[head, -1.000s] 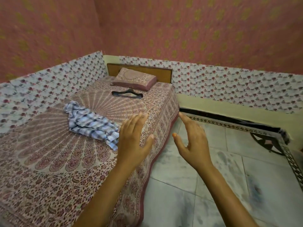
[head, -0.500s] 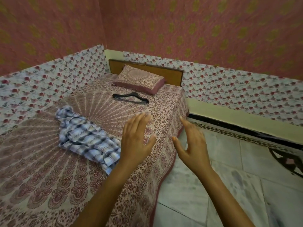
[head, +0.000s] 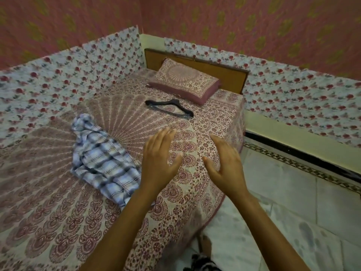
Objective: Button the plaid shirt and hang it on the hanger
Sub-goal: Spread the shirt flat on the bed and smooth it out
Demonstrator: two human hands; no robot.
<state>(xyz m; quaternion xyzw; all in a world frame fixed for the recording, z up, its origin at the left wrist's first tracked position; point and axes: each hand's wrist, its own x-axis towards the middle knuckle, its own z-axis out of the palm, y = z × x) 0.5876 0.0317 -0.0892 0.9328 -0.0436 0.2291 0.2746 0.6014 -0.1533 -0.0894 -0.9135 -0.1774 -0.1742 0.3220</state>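
Observation:
A blue and white plaid shirt lies crumpled on the patterned bedspread, left of centre. A black hanger rests flat further up the bed, just below the pillow. My left hand hovers over the bed with fingers spread, its wrist just right of the shirt's near end and hiding a little of it. My right hand is held open beside it, above the bed's right side. Both hands hold nothing.
A patterned pillow lies against the wooden headboard. Floral fabric covers the lower walls at left and behind. The bed's right edge drops to a marble floor with a dark patterned border strip.
The view has moved closer to the bed and tilted down. Both open hands now hang over the bedspread instead of the bed's edge and floor. Shirt and hanger lie unmoved.

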